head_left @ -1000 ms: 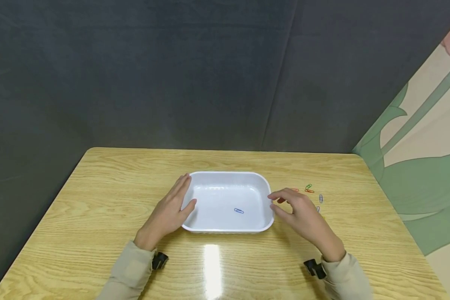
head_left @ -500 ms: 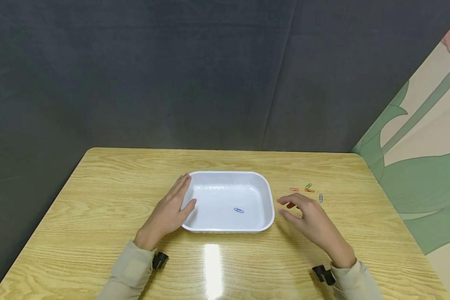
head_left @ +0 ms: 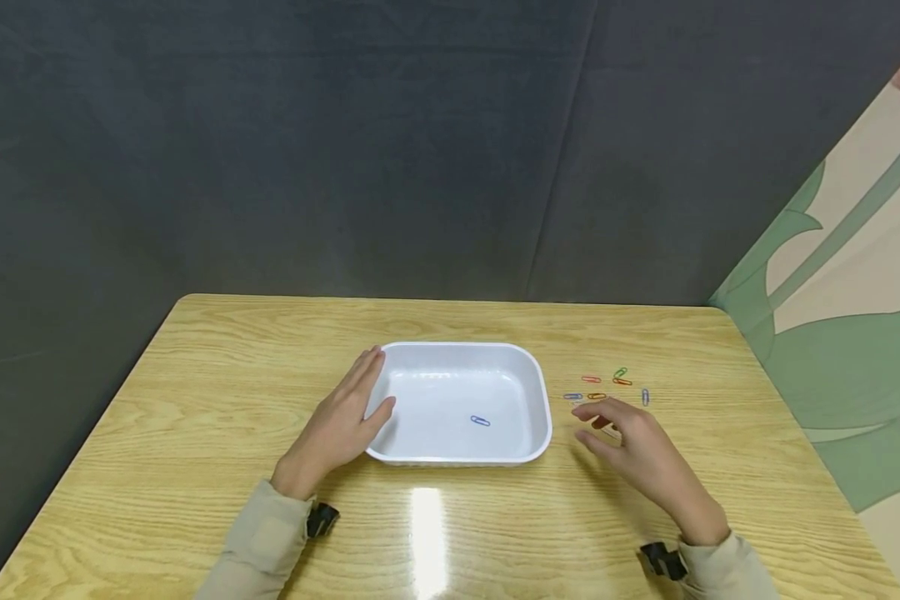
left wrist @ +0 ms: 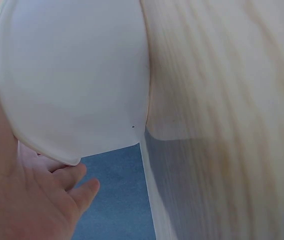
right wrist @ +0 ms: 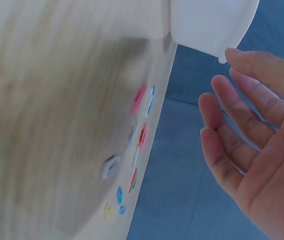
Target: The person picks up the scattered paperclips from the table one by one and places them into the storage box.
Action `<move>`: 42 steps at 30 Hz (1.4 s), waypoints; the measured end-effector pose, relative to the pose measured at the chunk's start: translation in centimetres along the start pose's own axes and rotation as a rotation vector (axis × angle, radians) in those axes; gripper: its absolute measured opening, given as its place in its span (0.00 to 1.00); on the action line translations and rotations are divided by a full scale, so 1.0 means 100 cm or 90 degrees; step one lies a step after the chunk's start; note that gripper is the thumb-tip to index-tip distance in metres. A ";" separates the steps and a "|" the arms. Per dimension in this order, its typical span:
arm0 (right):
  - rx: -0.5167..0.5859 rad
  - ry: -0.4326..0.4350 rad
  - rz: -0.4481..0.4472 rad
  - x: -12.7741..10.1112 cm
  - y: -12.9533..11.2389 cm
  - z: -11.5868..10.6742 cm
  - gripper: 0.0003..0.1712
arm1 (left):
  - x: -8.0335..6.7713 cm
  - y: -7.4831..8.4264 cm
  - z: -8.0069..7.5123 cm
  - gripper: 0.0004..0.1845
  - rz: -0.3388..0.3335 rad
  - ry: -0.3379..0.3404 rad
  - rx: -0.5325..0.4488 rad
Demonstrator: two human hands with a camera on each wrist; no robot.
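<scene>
A white tray (head_left: 538,390) sits in the middle of a wooden table (head_left: 195,383), with one blue paper clip (head_left: 480,421) lying inside it. My left hand (head_left: 341,425) rests flat against the tray's left rim, fingers straight; the tray (left wrist: 71,75) fills the left wrist view beside that hand (left wrist: 26,200). My right hand (head_left: 630,446) hovers open to the right of the tray, fingers relaxed, holding nothing. Several coloured paper clips (head_left: 607,385) lie scattered on the table just beyond its fingertips. In the right wrist view the hand (right wrist: 254,145) is spread, with the clips (right wrist: 139,135) blurred on the table.
A dark fabric backdrop (head_left: 345,150) stands behind the table. A wall with a green and beige pattern (head_left: 847,275) runs along the right. The table's near edge lies close to both sleeves.
My right hand has drawn back from the tray's right rim, moving right and toward me, uncovering more clips. The left hand and the tray have stayed put.
</scene>
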State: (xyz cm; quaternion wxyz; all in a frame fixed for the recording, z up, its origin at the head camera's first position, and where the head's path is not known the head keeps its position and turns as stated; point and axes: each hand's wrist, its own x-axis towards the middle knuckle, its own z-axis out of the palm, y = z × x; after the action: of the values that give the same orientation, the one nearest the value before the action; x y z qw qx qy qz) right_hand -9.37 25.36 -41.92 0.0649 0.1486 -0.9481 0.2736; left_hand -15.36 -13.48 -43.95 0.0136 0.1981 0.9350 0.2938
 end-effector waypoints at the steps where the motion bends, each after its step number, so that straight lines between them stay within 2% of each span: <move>1: -0.002 -0.004 0.006 -0.001 0.001 0.000 0.14 | 0.000 0.000 0.000 0.37 0.000 0.000 0.001; 5: -0.003 -0.013 0.023 -0.003 0.006 -0.001 0.14 | 0.000 0.000 0.000 0.37 0.001 0.000 0.003; 13: -0.009 0.000 0.014 -0.006 0.016 -0.001 0.14 | -0.001 0.001 0.000 0.37 -0.002 0.003 -0.001; 21: -0.002 -0.033 0.050 -0.006 0.021 -0.002 0.14 | -0.001 0.001 0.000 0.37 0.000 0.006 -0.002; 26: 0.009 -0.077 0.079 -0.008 0.025 -0.002 0.15 | -0.001 0.001 0.001 0.37 0.002 0.013 0.006; 32: 0.018 -0.119 0.075 -0.008 0.029 0.001 0.14 | -0.001 0.001 0.001 0.37 0.000 0.014 0.006; 42: 0.014 -0.129 0.069 -0.008 0.029 0.003 0.08 | -0.001 -0.001 0.002 0.37 0.004 0.013 0.013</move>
State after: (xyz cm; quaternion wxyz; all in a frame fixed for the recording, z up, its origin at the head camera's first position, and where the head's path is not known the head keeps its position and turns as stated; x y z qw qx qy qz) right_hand -9.57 27.70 -43.80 -0.0479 0.1249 -0.9533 0.2709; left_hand -15.32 -13.46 -44.23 0.0008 0.1981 0.9374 0.2865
